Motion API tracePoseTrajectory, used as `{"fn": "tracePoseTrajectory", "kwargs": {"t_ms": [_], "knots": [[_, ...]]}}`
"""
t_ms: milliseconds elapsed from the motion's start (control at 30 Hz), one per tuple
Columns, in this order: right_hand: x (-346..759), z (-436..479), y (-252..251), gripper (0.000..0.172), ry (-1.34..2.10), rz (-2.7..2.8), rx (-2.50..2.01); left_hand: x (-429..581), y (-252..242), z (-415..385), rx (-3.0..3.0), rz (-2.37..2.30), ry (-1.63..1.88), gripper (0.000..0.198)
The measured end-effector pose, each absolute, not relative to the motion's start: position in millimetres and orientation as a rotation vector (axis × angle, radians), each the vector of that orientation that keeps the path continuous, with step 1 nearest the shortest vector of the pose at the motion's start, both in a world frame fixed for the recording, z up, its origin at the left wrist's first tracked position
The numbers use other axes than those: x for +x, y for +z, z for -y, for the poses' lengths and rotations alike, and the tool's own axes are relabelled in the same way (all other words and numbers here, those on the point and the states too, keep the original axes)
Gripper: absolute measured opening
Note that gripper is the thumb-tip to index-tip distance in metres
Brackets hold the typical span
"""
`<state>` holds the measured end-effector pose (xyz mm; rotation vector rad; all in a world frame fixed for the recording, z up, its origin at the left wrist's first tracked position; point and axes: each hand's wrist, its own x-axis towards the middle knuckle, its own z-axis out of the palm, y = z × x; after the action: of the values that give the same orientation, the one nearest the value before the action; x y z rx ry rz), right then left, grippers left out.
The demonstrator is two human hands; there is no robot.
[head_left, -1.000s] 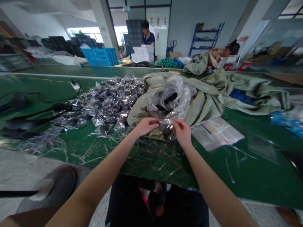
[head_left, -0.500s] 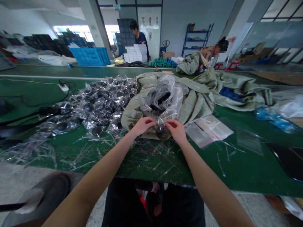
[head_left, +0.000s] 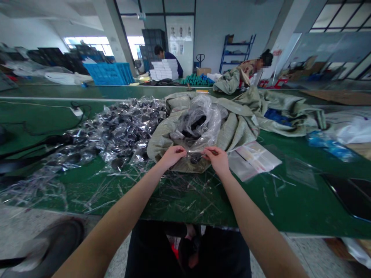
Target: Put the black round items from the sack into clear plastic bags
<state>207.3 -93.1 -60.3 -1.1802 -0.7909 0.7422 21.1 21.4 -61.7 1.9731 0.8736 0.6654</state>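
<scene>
Between my hands a small clear plastic bag [head_left: 194, 157] with a dark round piece inside is stretched over the front of a woven sack. My left hand [head_left: 174, 155] pinches its left side, and my right hand [head_left: 216, 157] pinches its right side. Right behind them the woven sack [head_left: 162, 133] lies with its mouth rolled open, lined with a clear plastic liner [head_left: 213, 120]; dark pieces show inside. To the left spreads a heap of dark round pieces in clear wrapping [head_left: 127, 127]. Thin plastic strips [head_left: 188, 189] litter the green table [head_left: 249, 208] in front of me.
Flat clear bags [head_left: 255, 160] lie right of the sack, with a dark phone-like slab [head_left: 344, 195] farther right. A second woven sack [head_left: 301, 112] rests behind. Across the table are a blue crate [head_left: 110, 73], stacked white boxes [head_left: 165, 70] and two people at work.
My hands have moved slightly apart at the small bag, which now looks pulled tauter across. The person behind the white boxes has bent lower. The view has shifted a little.
</scene>
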Motion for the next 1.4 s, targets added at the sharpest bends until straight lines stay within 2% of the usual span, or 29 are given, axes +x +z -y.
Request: {"fn": "tracePoseTrajectory", "kwargs": {"t_ms": [100,233,367,500,600,700,800,1067,1267,1400], "knots": [[208,89,-63,0.027,0.777,0.798,-1.197,21,-62,-26,2.018,-0.868,0.634,0.026],[212,82,-71,0.028,0.805,0.844,-1.202,25,-54,-31,1.990,-0.741,0.768,0.035],[220,80,-76,0.027,0.705,0.987,-1.275,30,-52,-32,2.076,-0.757,0.806,0.021],[226,81,-78,0.007,0.496,1.193,-1.340,28,-57,-31,2.145,-0.802,0.900,0.016],[225,81,-78,0.012,0.384,1.243,-1.340,24,-56,-27,2.102,-0.941,0.951,0.017],[223,81,-78,0.013,0.329,1.267,-1.335,20,-46,-22,1.874,-1.148,0.808,0.031],[221,81,-76,0.014,0.308,1.284,-1.347,17,-35,-15,1.575,-1.093,0.545,0.047],[216,100,-63,0.017,0.231,1.127,-1.638,11,-41,-9,1.477,-0.924,0.402,0.037],[209,103,-69,0.033,0.685,0.987,-1.653,9,-45,-8,1.470,-0.939,0.400,0.036],[209,101,-68,0.038,0.833,0.945,-1.534,8,-41,-4,1.482,-0.945,0.390,0.037]]}}
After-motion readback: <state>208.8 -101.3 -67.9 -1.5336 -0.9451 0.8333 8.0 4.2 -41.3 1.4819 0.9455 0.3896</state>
